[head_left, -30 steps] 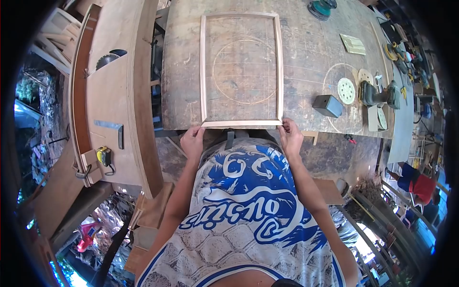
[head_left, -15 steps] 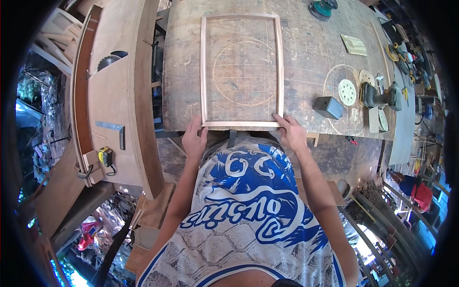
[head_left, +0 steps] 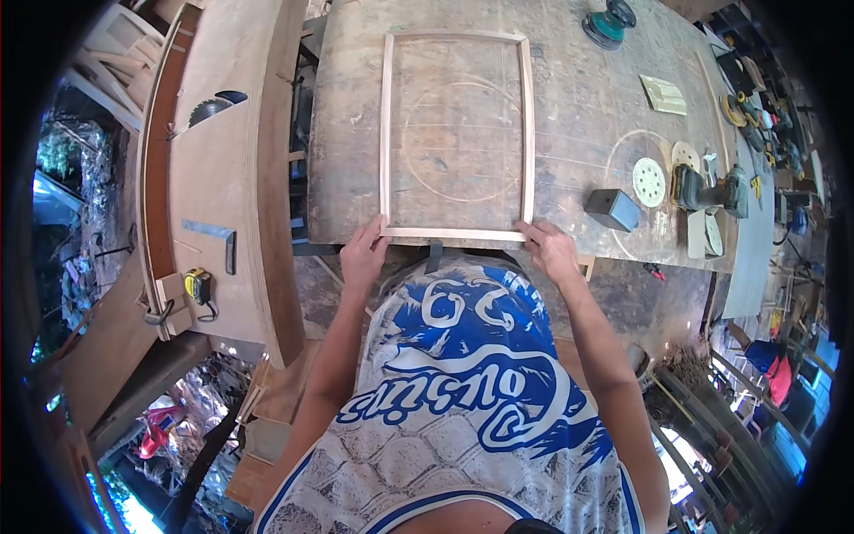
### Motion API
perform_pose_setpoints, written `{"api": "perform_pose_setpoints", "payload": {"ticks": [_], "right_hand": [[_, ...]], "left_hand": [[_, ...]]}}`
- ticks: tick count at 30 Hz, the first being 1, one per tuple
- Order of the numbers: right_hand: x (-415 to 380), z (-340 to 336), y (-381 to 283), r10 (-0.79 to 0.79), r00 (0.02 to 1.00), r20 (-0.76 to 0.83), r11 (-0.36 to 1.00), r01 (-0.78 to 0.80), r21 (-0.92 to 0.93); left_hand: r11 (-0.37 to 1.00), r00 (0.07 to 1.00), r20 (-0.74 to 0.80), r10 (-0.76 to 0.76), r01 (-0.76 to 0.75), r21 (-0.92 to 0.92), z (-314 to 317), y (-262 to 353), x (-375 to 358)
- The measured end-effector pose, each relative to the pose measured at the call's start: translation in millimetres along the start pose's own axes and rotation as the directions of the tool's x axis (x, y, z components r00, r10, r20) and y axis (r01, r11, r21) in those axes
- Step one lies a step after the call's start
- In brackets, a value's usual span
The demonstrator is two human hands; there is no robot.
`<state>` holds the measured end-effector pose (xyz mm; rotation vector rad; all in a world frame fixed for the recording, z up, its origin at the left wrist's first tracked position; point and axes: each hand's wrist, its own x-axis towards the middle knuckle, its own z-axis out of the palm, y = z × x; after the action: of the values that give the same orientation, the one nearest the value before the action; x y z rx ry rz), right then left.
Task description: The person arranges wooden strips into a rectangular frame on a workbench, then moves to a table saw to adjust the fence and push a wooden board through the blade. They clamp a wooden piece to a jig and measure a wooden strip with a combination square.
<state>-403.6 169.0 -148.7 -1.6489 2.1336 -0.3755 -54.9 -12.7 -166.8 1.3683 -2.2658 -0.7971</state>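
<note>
A thin rectangular wooden frame (head_left: 528, 133) of pale strips lies flat on the worn workbench (head_left: 569, 107), its near strip along the bench's front edge. At the frame's near left corner, my left hand (head_left: 364, 255) is closed with its fingertips on the wood. My right hand (head_left: 551, 250) pinches the near right corner, thumb and fingers drawn together there. The undersides of both grips are hidden. Inside the frame, the bench top shows a drawn circle and lines.
To the right sit a dark metal block (head_left: 612, 210), a cordless drill (head_left: 712, 191), sanding discs (head_left: 648, 182) and a green sander (head_left: 607, 25). On the left, a saw table (head_left: 233, 169) carries a blade (head_left: 212, 109), a square (head_left: 229, 249) and a tape measure (head_left: 198, 287).
Fingers of both hands have closed more tightly around the frame's near corners. The whole view has shifted slightly, while the frame stays in nearly the same place on the bench.
</note>
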Motion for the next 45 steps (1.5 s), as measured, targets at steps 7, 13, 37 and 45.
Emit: {"api": "perform_pose_setpoints", "payload": {"ticks": [7, 13, 37, 45], "right_hand": [[-2, 4, 1, -0.050, 0.998, -0.023, 0.999, 0.051, 0.015], [-2, 8, 9, -0.060, 0.998, -0.020, 0.998, 0.060, 0.006], [-4, 2, 9, -0.036, 0.998, -0.057, 0.998, 0.039, 0.055], [0, 1, 11, -0.008, 1.000, -0.025, 0.995, 0.011, 0.095]], "left_hand": [[0.965, 0.983, -0.114, -0.142, 0.111, -0.238, 18, -15, -11], [0.985, 0.996, -0.013, -0.085, 0.082, -0.152, 7, -11, -3], [0.867, 0.812, 0.458, 0.363, -0.474, 0.153, -42, -11, 59], [0.862, 0.780, 0.527, 0.337, -0.481, 0.162, -46, -7, 64]]}}
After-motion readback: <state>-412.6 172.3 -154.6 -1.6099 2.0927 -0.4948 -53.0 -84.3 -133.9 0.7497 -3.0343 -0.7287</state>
